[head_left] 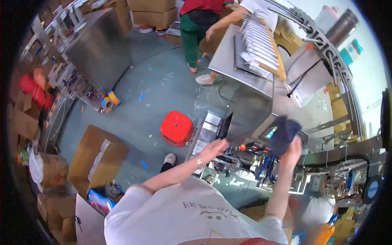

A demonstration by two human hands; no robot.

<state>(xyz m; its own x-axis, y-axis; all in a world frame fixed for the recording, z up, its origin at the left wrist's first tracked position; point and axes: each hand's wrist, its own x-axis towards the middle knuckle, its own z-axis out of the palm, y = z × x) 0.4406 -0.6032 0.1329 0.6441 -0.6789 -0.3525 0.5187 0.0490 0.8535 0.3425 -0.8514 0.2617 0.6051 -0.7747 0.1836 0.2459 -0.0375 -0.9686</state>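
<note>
My right hand (291, 152) is closed on a dark navy, cloth-like piece (286, 132), raised over the right part of a bench machine (245, 157). Motion blurs the piece, so its exact kind is unclear. My left hand (214, 150) reaches over the machine's left side, close to an upright black panel (225, 124). Its fingers stretch to the right, slightly blurred, and nothing shows in them. Blue tubes (267, 167) and metal parts of the machine lie between my two hands. Left of the panel is a tray of pale flat pieces (207, 130).
A red stool (176, 127) stands on the floor left of the machine. Ahead, a steel table (241, 67) carries a rack of white strips (261, 45); two people stand beside it. An open cardboard box (96, 155) is at my left. A metal frame (347, 157) runs along the right.
</note>
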